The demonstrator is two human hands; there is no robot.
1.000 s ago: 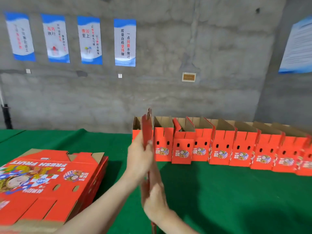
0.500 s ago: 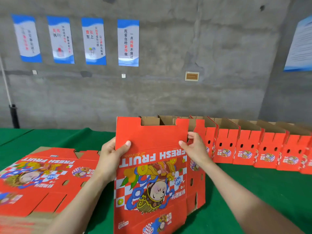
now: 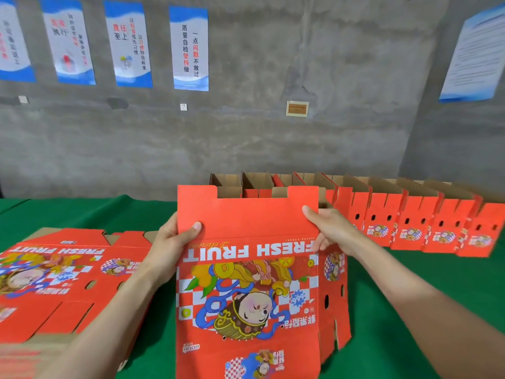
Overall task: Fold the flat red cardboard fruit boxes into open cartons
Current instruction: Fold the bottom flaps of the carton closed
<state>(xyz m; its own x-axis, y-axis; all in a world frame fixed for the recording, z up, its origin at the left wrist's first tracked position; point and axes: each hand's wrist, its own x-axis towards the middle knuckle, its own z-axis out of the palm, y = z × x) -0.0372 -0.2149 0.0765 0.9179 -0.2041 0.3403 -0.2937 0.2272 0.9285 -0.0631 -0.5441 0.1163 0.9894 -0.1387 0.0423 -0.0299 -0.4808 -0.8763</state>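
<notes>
I hold a red fruit box (image 3: 247, 285) upright over the green table, its printed "FRESH FRUIT" face toward me and upside down. It is partly opened, with a side panel showing on the right. My left hand (image 3: 172, 242) grips its left edge, thumb on the front. My right hand (image 3: 328, 228) grips the upper right corner, thumb on the front flap. A stack of flat red boxes (image 3: 62, 277) lies at the left. A row of several folded open cartons (image 3: 410, 214) stands along the back right.
The green table cloth (image 3: 410, 296) is bare at the right front. A grey concrete wall with several blue and white posters (image 3: 188, 47) rises behind the table. The table's left part holds the flat stack up to its front edge.
One second ago the box was edge-on between my hands; it has since turned face-on and spread open. Since half a second ago it has come closer and my grip has hardly shifted.
</notes>
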